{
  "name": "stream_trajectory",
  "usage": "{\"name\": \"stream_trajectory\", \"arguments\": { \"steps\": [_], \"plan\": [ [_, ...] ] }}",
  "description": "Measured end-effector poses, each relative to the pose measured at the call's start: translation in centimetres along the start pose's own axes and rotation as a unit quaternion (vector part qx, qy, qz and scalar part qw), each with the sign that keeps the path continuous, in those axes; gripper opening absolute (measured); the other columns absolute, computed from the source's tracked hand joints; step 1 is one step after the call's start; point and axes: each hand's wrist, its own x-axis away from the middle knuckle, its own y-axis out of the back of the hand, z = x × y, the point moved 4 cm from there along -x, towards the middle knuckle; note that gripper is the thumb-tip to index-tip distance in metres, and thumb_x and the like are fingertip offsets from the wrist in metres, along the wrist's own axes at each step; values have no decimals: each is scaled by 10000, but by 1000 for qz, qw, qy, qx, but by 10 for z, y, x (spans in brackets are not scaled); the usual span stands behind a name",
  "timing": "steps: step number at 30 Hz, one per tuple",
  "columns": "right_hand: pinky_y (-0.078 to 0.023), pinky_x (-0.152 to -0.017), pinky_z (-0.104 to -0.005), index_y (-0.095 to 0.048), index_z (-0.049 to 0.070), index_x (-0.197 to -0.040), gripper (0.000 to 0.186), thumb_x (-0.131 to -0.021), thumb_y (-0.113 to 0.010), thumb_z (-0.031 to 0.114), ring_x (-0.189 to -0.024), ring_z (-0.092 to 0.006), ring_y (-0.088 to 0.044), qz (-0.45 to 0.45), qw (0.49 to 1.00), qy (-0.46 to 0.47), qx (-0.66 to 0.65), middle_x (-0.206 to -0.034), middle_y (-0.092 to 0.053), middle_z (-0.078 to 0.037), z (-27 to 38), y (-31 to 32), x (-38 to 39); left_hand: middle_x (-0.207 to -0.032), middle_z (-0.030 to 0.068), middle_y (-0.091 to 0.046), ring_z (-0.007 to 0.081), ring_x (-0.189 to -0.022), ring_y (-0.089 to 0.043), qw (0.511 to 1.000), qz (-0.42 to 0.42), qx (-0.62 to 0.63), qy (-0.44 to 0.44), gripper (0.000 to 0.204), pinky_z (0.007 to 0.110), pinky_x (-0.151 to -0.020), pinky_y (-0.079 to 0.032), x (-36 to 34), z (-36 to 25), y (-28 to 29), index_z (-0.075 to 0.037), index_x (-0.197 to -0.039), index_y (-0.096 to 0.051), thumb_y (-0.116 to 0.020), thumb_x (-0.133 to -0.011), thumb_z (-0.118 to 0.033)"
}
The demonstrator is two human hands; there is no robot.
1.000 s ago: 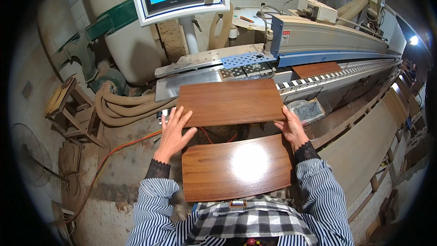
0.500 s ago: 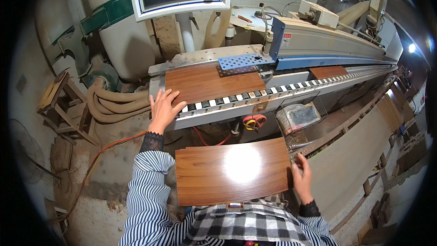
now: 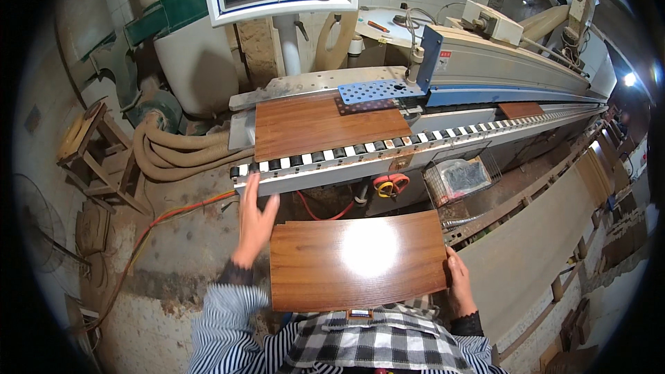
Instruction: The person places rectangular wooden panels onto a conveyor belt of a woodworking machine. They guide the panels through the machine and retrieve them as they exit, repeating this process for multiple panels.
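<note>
Head view, board on the machine: a brown wood-grain panel (image 3: 315,128) lies flat on the machine bed, a plain rectangle, its long axis running left to right and its right end pointing along the machine; a blue perforated plate (image 3: 367,91) overhangs its far right corner.
Board edge: the long near side lies just beside a strip of black and white blocks (image 3: 339,154), roughly parallel to it.
Board by the apron: a second brown panel (image 3: 312,277) sits in front of the body, long axis also left to right, straight-edged, with streaky grain and a smooth sheen throwing back a white glare; a thin strip shows past its far left edge.
Left hand: the hand (image 3: 256,218) is empty, fingers extended and thumb spread, blurred, at the left end of the block strip; whether the fingertips touch the machine cannot be told.
Right hand: the hand (image 3: 460,280) rests its fingers against the right short edge of the second panel; whether it grasps cannot be told.
Cloth: striped sleeves (image 3: 225,325) end in dark lacy cuffs (image 3: 235,275); the apron (image 3: 395,336) is black-and-white check.
Hoses: ribbed tan tubes (image 3: 180,140) curve beside the machine's left end.
</note>
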Motion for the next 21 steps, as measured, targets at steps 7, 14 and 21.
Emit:
{"name": "stream_trajectory", "arguments": {
  "steps": [7,14,21],
  "plan": [
    [-393,-1029,-339,-374,14,-1438,637,-974,-499,432,-1236,-210,-491,95,972,-167,-134,-1387,-495,-106,11,-20,-19,-1489,115,-375,250,-1332,-407,719,194,503,438,657,390,-1087,-361,161,37,-18,-46,-1472,-294,-455,-996,-469],
    [-437,-982,-341,-441,19,-1389,605,-913,-584,363,-1173,-206,-539,48,971,-97,-212,-1306,-553,-95,1,-4,-7,-1395,96,-466,222,-1243,-478,762,190,474,398,583,370,-1037,-407,134,-4,-34,-46,-1433,-354,-436,-1009,-438],
    [-477,-930,-363,-530,20,-1262,484,-912,-590,349,-1076,-230,-593,-190,908,-93,-360,-1210,-607,-117,-34,103,89,-1372,103,-473,196,-1230,-465,772,367,394,338,553,339,-1022,-397,91,-61,-134,-2,-1399,-392,-462,-1010,-389]
  ]
}}
